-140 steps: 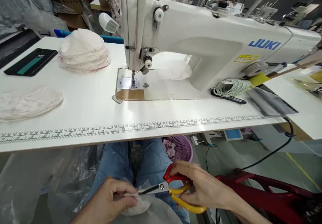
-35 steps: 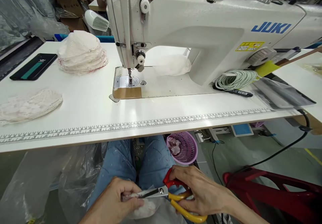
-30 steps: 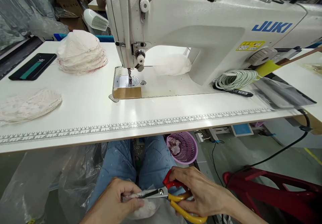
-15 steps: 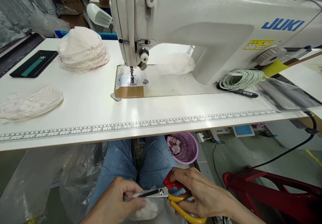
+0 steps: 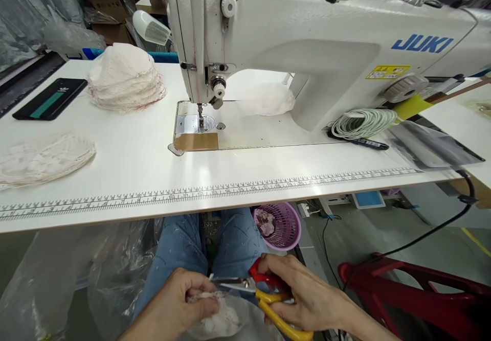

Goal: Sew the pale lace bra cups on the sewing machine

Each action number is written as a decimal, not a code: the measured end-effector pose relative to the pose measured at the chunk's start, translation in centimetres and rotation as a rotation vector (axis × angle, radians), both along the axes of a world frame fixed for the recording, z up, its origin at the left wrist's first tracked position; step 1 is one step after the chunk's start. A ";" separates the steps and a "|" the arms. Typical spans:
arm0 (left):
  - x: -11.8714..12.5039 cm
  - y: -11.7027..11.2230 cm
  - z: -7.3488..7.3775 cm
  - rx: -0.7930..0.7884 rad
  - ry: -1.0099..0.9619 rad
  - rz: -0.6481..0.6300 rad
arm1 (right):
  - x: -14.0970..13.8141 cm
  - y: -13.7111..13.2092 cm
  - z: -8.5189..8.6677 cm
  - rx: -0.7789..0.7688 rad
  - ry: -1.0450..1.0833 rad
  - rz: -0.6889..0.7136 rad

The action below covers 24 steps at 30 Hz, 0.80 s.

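Note:
Low in the head view, over my lap, my left hand (image 5: 174, 305) is closed on a small white padded fabric piece (image 5: 218, 318) with pinkish edge stitching. My right hand (image 5: 303, 295) grips scissors (image 5: 255, 292) with one red and one yellow handle; the steel blades point left, slightly parted, just above the fabric's edge beside my left fingers. My blue jeans (image 5: 203, 249) lie beneath both hands.
A white JUKI sewing machine (image 5: 307, 49) stands on the white table (image 5: 134, 162) with a printed ruler along its front edge. Two stacks of white pads (image 5: 125, 77) (image 5: 42, 157), a dark phone (image 5: 48, 99), a coiled cord (image 5: 362, 122), a purple basket (image 5: 282, 226), a red stool (image 5: 414, 290), plastic sheeting (image 5: 57, 279).
The scissor blades have lifted slightly off the fabric edge and parted a little; my left hand has shifted the fabric piece. The view has swung a little.

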State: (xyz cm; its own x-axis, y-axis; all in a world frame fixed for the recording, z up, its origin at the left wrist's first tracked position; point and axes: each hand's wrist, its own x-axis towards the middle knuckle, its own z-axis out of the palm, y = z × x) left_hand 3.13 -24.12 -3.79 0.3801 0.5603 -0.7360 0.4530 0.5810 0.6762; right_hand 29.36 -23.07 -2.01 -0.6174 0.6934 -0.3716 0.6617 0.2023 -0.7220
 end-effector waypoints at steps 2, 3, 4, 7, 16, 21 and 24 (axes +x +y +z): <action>-0.4 0.0 -0.5 -0.010 -0.034 0.043 | 0.6 0.1 0.5 0.076 0.041 -0.116; -0.6 0.1 -0.7 0.002 -0.038 0.057 | 1.1 0.4 0.9 0.122 0.065 -0.166; -0.7 0.2 -0.9 0.019 -0.035 0.063 | 1.7 0.8 1.5 0.181 0.080 -0.201; -1.0 0.8 -1.0 0.072 -0.050 0.080 | 3.8 2.9 4.0 0.421 -0.002 -0.217; -1.6 1.5 0.3 0.003 -0.311 0.316 | 10.7 13.2 6.1 0.827 -0.274 -0.124; -1.6 0.9 0.4 -0.032 -0.352 0.345 | 7.7 11.0 5.3 1.027 -0.337 -0.250; -1.3 0.8 0.3 0.002 -0.307 0.274 | 1.8 6.3 5.1 0.938 -0.020 -0.199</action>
